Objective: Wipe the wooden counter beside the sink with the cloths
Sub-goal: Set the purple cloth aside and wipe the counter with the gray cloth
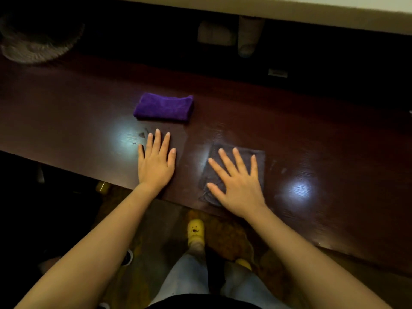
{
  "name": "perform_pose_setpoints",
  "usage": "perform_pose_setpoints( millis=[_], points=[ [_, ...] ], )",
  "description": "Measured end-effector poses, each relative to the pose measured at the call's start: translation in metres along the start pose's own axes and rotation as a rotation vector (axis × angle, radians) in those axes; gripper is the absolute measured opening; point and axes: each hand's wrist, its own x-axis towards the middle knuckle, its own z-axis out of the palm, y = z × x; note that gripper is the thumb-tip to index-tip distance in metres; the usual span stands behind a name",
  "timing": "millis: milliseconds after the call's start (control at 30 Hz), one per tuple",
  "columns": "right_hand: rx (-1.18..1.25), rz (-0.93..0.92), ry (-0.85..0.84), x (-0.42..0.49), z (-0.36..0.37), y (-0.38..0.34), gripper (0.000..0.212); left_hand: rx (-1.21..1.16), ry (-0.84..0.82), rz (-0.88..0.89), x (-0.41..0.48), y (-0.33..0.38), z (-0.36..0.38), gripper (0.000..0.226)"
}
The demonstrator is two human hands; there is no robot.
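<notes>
A dark wooden counter (312,139) runs across the view. My right hand (236,184) lies flat with spread fingers on a grey cloth (258,157) spread near the counter's front edge. My left hand (156,161) rests flat on the bare wood, fingers apart, holding nothing. A folded purple cloth (163,106) lies just beyond my left hand, apart from it. Small dark specks (141,135) mark the wood left of my left fingertips.
A round woven basket (38,41) sits at the far left back of the counter. Pale objects (245,34) stand in the dark at the back. Below the counter edge are my legs and a yellow slipper (195,230).
</notes>
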Motion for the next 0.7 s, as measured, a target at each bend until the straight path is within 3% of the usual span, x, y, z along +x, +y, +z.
perform_pose_setpoints(
  millis=[267,500,700],
  points=[
    [-0.055,0.254,-0.035,-0.088,-0.025,0.113,0.067,-0.003,0.018,0.066,-0.047,0.045,0.007,0.052],
    [-0.069,0.465,-0.061,-0.157,-0.04,0.186,0.068,0.008,-0.029,0.253,-0.062,0.124,0.026,0.063],
    [-0.026,0.638,-0.05,-0.176,-0.05,0.221,0.073,0.031,-0.05,0.259,-0.063,0.125,0.028,0.063]
  ],
)
